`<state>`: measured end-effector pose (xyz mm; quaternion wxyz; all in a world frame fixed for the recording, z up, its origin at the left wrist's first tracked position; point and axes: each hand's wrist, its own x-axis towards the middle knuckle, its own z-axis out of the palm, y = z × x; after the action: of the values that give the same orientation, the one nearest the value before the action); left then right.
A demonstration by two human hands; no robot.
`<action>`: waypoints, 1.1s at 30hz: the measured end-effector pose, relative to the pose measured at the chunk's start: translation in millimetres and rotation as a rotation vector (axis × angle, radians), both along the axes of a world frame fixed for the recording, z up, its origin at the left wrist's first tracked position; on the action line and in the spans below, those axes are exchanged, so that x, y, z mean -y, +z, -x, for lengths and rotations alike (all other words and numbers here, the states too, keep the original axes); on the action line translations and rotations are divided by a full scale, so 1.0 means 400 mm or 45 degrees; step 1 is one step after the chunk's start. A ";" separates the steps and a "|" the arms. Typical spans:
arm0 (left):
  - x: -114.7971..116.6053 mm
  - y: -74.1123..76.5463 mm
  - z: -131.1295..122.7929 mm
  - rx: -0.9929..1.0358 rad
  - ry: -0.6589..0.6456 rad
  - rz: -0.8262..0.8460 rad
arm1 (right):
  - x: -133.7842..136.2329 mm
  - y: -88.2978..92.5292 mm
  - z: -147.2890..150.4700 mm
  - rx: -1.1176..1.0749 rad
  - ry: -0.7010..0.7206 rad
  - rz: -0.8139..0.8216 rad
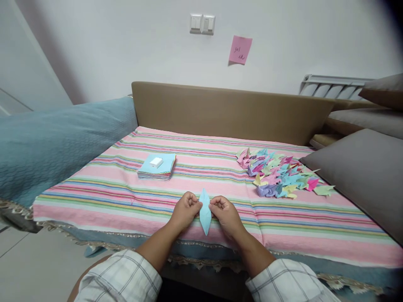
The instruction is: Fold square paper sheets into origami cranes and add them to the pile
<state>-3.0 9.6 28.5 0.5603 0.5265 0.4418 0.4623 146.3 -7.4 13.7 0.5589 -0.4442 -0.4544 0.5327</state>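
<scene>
A light blue folded paper piece [205, 212], long and pointed at both ends, lies upright between my hands near the front edge of the striped cloth [126, 197]. My left hand [185, 211] pinches its left side with curled fingers. My right hand [224, 213] pinches its right side the same way. A stack of coloured paper squares [163, 170] with a small white block [156, 162] on top sits to the far left. A pile of folded paper cranes [280, 176] in many colours lies to the far right.
A teal blanket [56, 142] rises at the left. Grey cushions [362, 172] crowd the right side. A tan padded backrest [226, 111] runs along the back, with a pink sticky note [240, 49] and light switches [202, 23] on the wall.
</scene>
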 end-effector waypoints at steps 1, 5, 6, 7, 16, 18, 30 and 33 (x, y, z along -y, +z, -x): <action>-0.002 -0.001 0.006 -0.118 0.007 -0.070 | 0.000 0.001 -0.002 0.058 0.015 0.006; 0.002 0.009 0.022 -0.709 0.029 -0.324 | 0.002 0.001 -0.013 0.445 0.013 -0.067; 0.005 0.012 0.024 -0.841 0.018 -0.369 | 0.003 0.000 -0.016 0.567 0.002 -0.112; 0.008 0.015 0.024 -0.960 0.001 -0.405 | 0.003 0.000 -0.019 0.691 -0.006 -0.164; 0.002 -0.012 0.019 -1.476 -0.179 -0.936 | -0.001 -0.008 -0.035 1.337 0.032 -0.545; -0.004 -0.018 0.024 -1.462 -0.260 -1.020 | -0.005 -0.011 -0.042 1.339 0.083 -0.669; -0.004 0.005 0.068 -1.322 -0.461 -1.024 | -0.009 0.000 -0.092 1.353 0.387 -0.790; -0.010 0.000 0.065 -1.299 -0.430 -1.027 | -0.009 0.004 -0.093 1.343 0.396 -0.794</action>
<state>-28.8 13.6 28.7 0.1051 0.9091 0.3554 0.1903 183.5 -4.0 15.2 0.2791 -0.3919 -0.8620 0.1597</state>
